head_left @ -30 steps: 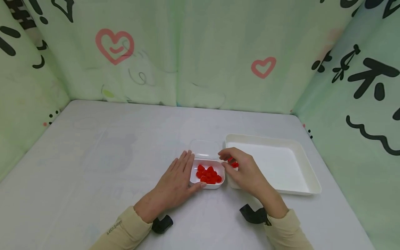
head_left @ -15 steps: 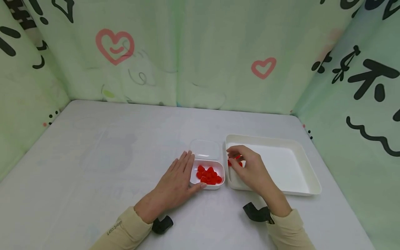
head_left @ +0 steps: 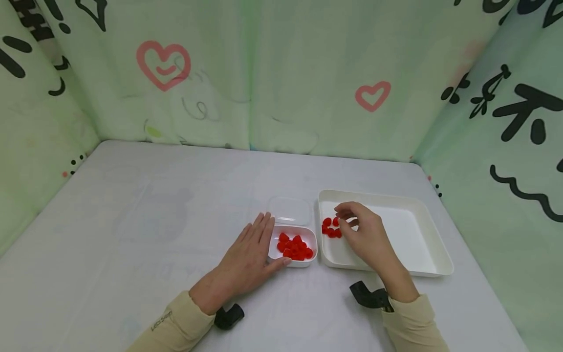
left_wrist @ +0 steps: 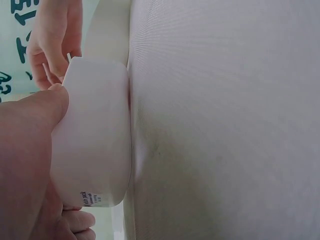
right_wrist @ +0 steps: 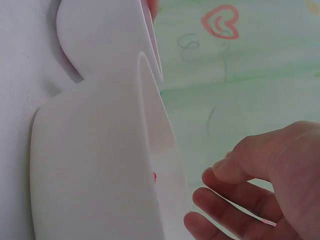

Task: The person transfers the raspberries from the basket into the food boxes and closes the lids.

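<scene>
My left hand [head_left: 246, 254] rests against the left side of a small white box [head_left: 292, 264]. Its fingers lie straight along the wall and the thumb touches the front rim, as the left wrist view also shows on the box [left_wrist: 95, 135]. Several small red pieces [head_left: 295, 248] lie in the box, their exact kind too small to tell. Over the white tray [head_left: 404, 270] is my right hand [head_left: 367, 232], its fingers loosely bent. In the right wrist view that hand [right_wrist: 260, 185] shows nothing between thumb and fingers. More red pieces [head_left: 331, 232] lie at the tray's left, partly behind its fingertips.
A clear plastic lid [head_left: 290, 210] stands open behind the box. The tray's left wall [right_wrist: 95, 165] rises close to the box. A pale cloth covers the table [head_left: 167, 210], and printed green curtains [head_left: 264, 88] enclose its back and sides.
My right hand has moved right from beside the box to over the tray, uncovering more of the red pieces there. The left hand and the box have stayed in place.
</scene>
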